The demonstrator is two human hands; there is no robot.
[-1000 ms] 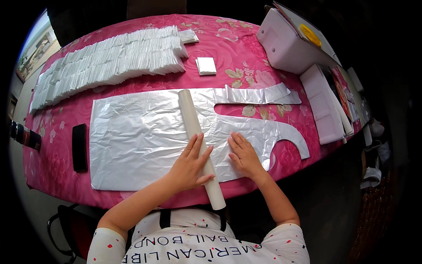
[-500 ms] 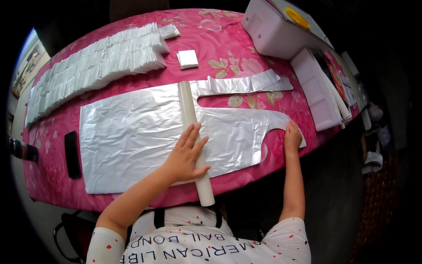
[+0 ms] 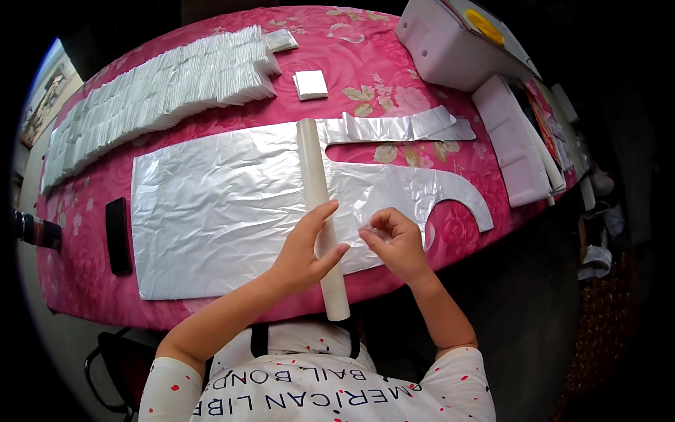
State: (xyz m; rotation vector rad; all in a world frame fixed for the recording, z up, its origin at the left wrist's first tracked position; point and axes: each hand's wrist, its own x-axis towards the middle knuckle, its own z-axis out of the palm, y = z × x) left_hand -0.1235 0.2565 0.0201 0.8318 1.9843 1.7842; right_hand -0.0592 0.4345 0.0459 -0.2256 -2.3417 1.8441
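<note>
A silvery plastic vest-style bag (image 3: 211, 204) lies flat and creased across the table, its two handle strips toward the right. A long pale tube (image 3: 314, 169) rests across it, its near end past the table's front edge. My left hand (image 3: 307, 244) is at the tube's near half, thumb and fingers spread; whether it touches the tube I cannot tell. Just right of the tube, my right hand (image 3: 397, 243) pinches a thin, see-through edge of plastic film, apparently the bag's upper layer. The near handle strip (image 3: 470, 193) lies curved beyond that hand.
Rows of folded silvery packets (image 3: 162, 88) fill the far left. A small folded square (image 3: 311, 84) lies behind the bag. Left of it is a black phone (image 3: 118, 235), and a dark bottle (image 3: 39, 231) stands near the rim. A white foam box (image 3: 439, 49) occupies the far right.
My right hand has moved left from the near handle's tip toward the tube, bringing thin film along. My left hand has eased from lying flat on the tube to a raised, spread pose.
</note>
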